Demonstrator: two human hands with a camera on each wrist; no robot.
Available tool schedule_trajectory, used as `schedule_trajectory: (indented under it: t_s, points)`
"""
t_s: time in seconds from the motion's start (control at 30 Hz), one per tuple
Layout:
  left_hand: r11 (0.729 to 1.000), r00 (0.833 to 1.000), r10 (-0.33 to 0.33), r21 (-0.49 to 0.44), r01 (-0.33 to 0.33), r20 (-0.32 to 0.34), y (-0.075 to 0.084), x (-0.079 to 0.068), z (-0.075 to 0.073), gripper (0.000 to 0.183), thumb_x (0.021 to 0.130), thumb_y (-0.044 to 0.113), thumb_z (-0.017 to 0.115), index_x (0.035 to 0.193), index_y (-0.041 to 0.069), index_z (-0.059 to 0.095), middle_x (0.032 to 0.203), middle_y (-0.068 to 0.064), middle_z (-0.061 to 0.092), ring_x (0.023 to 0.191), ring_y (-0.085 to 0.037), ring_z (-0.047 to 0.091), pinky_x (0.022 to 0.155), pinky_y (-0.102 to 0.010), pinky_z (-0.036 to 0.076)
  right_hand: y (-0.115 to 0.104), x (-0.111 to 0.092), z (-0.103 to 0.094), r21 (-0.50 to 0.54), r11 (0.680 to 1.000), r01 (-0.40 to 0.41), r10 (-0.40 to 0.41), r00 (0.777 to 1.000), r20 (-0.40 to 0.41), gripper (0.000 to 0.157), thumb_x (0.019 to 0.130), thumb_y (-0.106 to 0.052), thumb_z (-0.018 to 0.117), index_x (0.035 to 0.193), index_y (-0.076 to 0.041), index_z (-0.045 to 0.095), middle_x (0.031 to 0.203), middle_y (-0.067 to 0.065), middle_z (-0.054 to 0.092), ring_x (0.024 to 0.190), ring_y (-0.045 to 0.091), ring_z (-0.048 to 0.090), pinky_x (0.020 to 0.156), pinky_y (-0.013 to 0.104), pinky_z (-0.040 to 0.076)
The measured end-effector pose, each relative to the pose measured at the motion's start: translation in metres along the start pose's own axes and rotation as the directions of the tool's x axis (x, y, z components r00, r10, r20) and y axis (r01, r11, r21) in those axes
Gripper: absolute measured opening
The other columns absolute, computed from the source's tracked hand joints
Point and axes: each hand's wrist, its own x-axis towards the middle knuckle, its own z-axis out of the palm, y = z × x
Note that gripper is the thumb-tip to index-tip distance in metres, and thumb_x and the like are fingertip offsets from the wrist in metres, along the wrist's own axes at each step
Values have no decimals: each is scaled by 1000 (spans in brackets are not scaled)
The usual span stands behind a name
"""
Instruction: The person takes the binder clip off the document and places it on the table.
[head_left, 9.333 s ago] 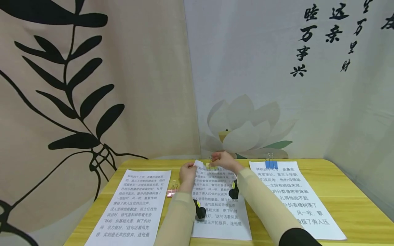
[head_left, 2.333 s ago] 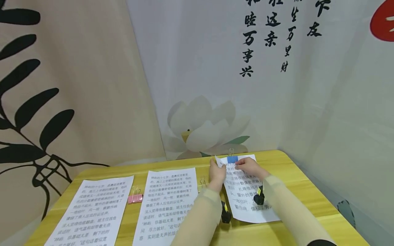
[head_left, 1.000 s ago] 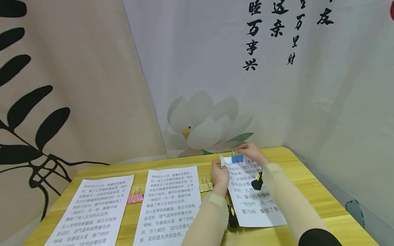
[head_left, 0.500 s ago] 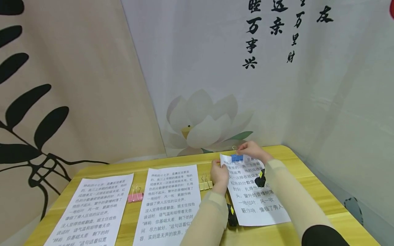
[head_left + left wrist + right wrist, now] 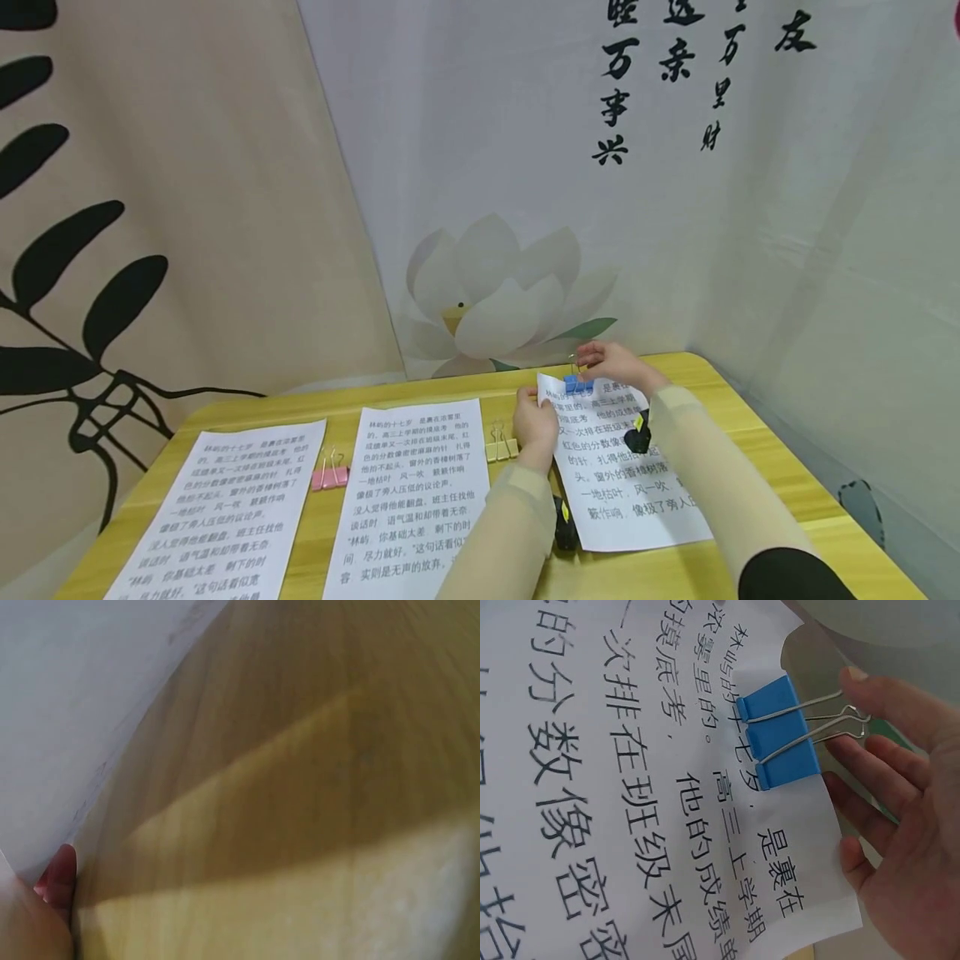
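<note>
A blue binder clip (image 5: 780,735) sits on the top edge of the right-hand printed sheet (image 5: 622,492), its wire handles pointing away from the text. My right hand (image 5: 618,367) holds the clip by these handles, thumb on one side and index finger on the other; the remaining fingers are loosely bent behind the page in the right wrist view. On the same sheet's upper left edge, my left hand (image 5: 536,425) pinches the paper. The left wrist view catches only a fingertip (image 5: 61,876) at the paper's border and part of the hand.
Two more printed sheets lie to the left, one in the middle (image 5: 412,492) and one far left (image 5: 225,500). Beside them are a yellow binder clip (image 5: 502,451) and a pink binder clip (image 5: 330,477). A curtain (image 5: 495,167) hangs behind the wooden table (image 5: 780,433).
Earlier my hands were at the middle sheet with the yellow clip; they have moved to the right-hand sheet. My right hand has gone from below the blue clip up to its handles.
</note>
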Motion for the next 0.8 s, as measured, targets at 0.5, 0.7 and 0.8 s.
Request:
schedule_trajectory:
  t_s: [0.5,0.7,0.8]
  points:
    - [1000,1000,22,4,-22,-13,-3,1,0,19,92,10,60,111,8,58,82,-8,64,69,-21,58,61,-34,48,-8,-1,-8,-159,987,21,-11,998,62,62,86,-19,73,136,6,49,127,20,59,121,38,51,102,52,38]
    - [1000,999,29,1,-29,-16,-2,1,0,19,92,10,60,111,8,58,81,-8,64,68,-20,57,59,-34,47,-2,2,-6,-130,991,13,-10,1000,21,59,85,-22,74,133,5,52,127,19,60,121,38,52,103,53,37]
    - [1000,1000,21,-6,-21,-7,-2,0,0,20,92,10,60,112,8,58,82,-7,63,68,-20,57,59,-33,47,2,3,-6,-75,997,-3,4,1000,7,57,85,-21,75,132,5,54,126,18,61,120,36,54,104,51,36]
